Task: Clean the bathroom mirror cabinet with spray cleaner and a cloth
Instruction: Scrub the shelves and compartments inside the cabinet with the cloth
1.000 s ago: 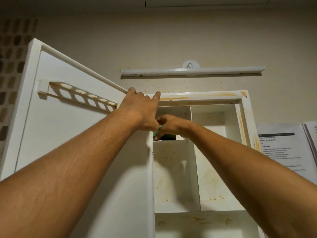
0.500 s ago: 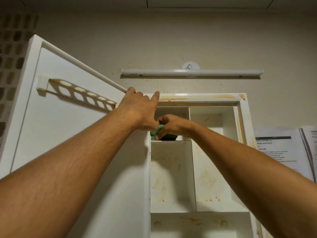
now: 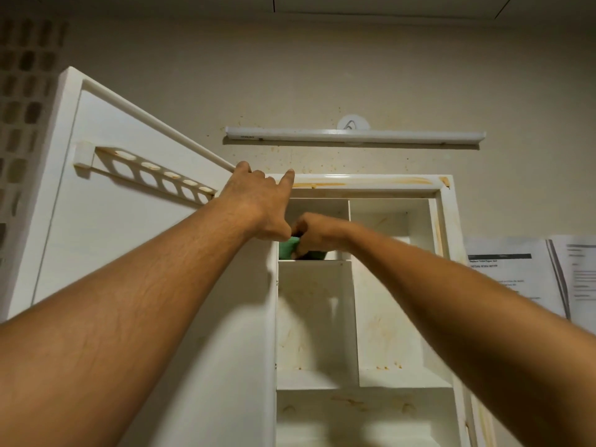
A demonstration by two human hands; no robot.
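Note:
The white cabinet (image 3: 446, 221) hangs open on the wall, its shelves and frame streaked with orange-brown stains. Its door (image 3: 106, 240) swings out to the left, with a holed rack on the inside. My left hand (image 3: 258, 201) rests on the top corner where the door meets the cabinet frame, fingers hooked over the edge. My right hand (image 3: 317, 232) reaches into the top left compartment and presses a green cloth (image 3: 288, 247) against the shelf there. Most of the cloth is hidden by my hands. No spray bottle is visible.
A white tube light (image 3: 354, 136) runs along the wall above the cabinet, with a hook above it. Printed paper sheets (image 3: 516, 272) hang on the wall to the right. Brown tiles (image 3: 22, 91) cover the wall at far left.
My right hand has shifted the green cloth slightly left within the top left compartment. My left hand keeps its hold on the cabinet's top corner. The view has tilted a little.

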